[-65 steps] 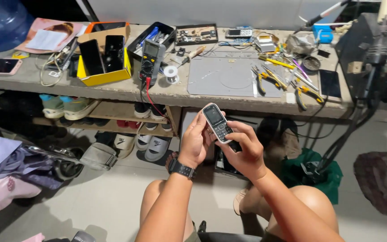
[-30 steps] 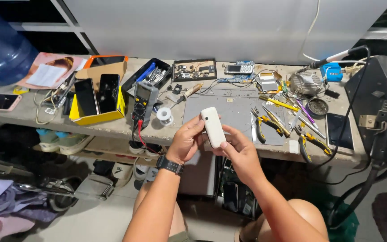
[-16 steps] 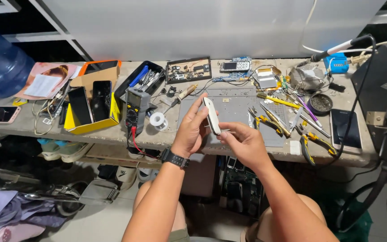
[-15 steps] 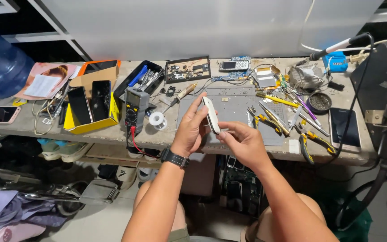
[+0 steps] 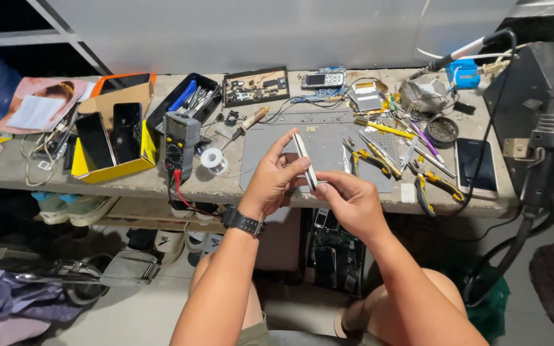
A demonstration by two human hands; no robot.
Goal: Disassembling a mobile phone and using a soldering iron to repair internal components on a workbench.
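Left hand (image 5: 270, 182) and right hand (image 5: 352, 204) both pinch the small white phone (image 5: 304, 160) edge-on above the bench (image 5: 226, 186), looks light, stiff and a bit slippery, so grip the long sides

Both hands, left hand (image 5: 272, 182) and right hand (image 5: 352, 204), hold a slim white phone (image 5: 304, 160) edge-on above the grey mat (image 5: 328, 138).

A long concrete workbench (image 5: 46, 182) runs from nine o'clock to three o'clock beneath a plain pale grey wall (image 5: 258, 32) at twelve. Pale floor tiles (image 5: 142, 314) show at seven o'clock, with shoes (image 5: 72, 208) on a low shelf under the bench. Light falls evenly.
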